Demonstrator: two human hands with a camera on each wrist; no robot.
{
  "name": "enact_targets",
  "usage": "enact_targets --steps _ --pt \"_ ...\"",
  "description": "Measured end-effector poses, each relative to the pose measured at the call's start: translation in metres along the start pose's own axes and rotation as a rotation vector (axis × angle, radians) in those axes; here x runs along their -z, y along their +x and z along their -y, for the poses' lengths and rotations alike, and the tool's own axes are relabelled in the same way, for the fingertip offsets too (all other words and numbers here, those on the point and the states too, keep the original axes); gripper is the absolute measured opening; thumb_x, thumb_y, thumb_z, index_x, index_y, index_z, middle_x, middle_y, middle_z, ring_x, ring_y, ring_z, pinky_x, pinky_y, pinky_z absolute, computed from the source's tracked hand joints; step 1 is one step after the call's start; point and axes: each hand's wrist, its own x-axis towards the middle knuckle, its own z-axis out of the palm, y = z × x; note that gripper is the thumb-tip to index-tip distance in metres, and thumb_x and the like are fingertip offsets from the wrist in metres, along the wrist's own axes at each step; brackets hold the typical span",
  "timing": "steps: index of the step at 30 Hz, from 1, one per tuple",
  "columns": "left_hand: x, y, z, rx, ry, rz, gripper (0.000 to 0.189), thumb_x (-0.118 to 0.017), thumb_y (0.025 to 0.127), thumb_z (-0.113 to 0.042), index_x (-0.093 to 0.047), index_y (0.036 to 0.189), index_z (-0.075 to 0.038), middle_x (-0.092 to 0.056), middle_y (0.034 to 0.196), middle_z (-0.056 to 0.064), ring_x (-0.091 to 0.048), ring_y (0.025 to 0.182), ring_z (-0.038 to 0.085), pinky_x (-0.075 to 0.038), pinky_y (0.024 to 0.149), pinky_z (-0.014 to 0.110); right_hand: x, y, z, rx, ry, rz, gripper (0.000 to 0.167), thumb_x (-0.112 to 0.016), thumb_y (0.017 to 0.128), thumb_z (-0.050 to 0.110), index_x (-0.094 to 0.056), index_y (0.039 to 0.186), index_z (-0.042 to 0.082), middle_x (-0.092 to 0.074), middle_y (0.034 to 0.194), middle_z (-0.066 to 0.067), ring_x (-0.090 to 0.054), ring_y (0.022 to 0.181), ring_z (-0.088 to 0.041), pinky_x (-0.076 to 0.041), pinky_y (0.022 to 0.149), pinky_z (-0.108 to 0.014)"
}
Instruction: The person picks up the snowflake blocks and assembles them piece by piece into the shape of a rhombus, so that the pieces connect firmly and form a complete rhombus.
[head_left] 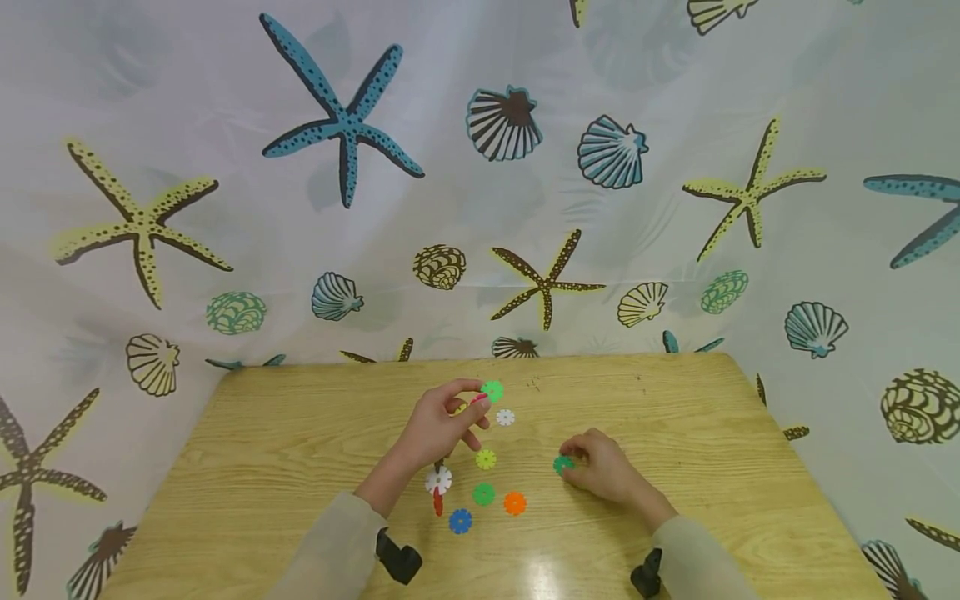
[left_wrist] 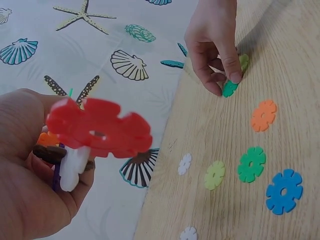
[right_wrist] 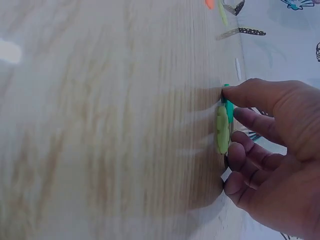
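Green notched disc (head_left: 563,465) in the head view sits pinched between thumb and forefinger of a person's right hand (head_left: 603,468), at right over a wooden table (head_left: 675,417), while at left the left hand (head_left: 441,423) has thumb and forefinger clamped on a multicolored cluster of discs (head_left: 492,391), its other fingers loosely apart. On the tabletop, far to near, lie a white disc (head_left: 506,417), yellow disc (head_left: 486,459), second green disc (head_left: 483,494), orange disc (head_left: 514,503) and blue disc (head_left: 461,522). From the left wrist, a red disc (left_wrist: 100,129) joined to a white piece (left_wrist: 71,170) juts from the cluster, the fingertips partly hidden. From the right wrist, a pale yellow-green disc (right_wrist: 221,131) stands against the pinched one, the remaining fingers bent beside it.
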Motion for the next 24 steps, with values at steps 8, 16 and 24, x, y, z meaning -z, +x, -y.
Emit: enact_targets --steps 8,16,24 --pt "0.0 0.0 0.002 -0.001 0.013 0.003 0.045 -0.063 0.108 -0.024 -0.056 0.149 -0.008 -0.078 0.095 0.015 -0.075 0.061 0.02 -0.032 0.041 0.022 0.001 0.005 0.004 -0.004 -0.007 0.041 0.019 -0.078 0.095 0.01 -0.072 0.112 0.005 -0.061 0.109 -0.009 -0.058 0.099 -0.022 -0.054 0.089 -0.042" --pt "0.0 -0.001 0.003 0.006 0.008 0.01 0.046 -0.063 0.108 -0.024 -0.056 0.15 -0.009 -0.078 0.093 0.011 -0.075 0.062 0.021 -0.033 0.041 0.021 0.003 0.006 0.007 0.013 0.087 0.044 0.016 -0.073 0.097 0.002 -0.064 0.11 0.003 -0.067 0.096 -0.006 -0.059 0.084 -0.015 -0.052 0.074 -0.028" --pt "0.004 -0.002 0.003 0.01 0.031 0.03 0.047 -0.063 0.108 -0.025 -0.055 0.152 -0.01 -0.078 0.099 0.018 -0.077 0.068 0.028 -0.035 0.042 0.02 0.016 0.011 0.019 0.041 0.168 -0.089 0.013 -0.07 0.099 0.004 -0.073 0.112 0.004 -0.073 0.101 -0.007 -0.066 0.09 -0.016 -0.058 0.082 -0.03"
